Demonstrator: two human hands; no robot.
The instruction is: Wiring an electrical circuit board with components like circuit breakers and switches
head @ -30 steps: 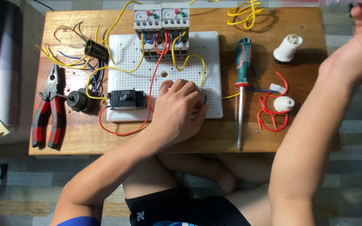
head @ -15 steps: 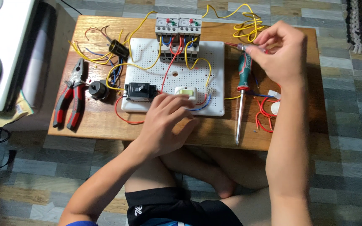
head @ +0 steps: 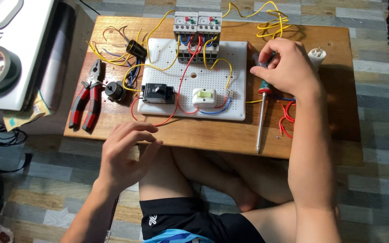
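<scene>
The right hand [head: 287, 65] is curled around the green handle of a screwdriver [head: 262, 101], which lies on the wooden worktop [head: 329, 112] just right of the white board [head: 230, 67], tip pointing toward the person. The left hand [head: 127, 155] holds nothing, fingers loose & spread, at the worktop's near edge, close to a red wire [head: 158, 122]. Red pliers [head: 86, 101] lie at the left side, w/ yellow wires [head: 271, 20] at the back.

Wooden table [head: 329, 130]: white pegboard [head: 235, 67], pliers [head: 86, 101], screwdriver [head: 261, 114], loose wires [head: 287, 118].
</scene>
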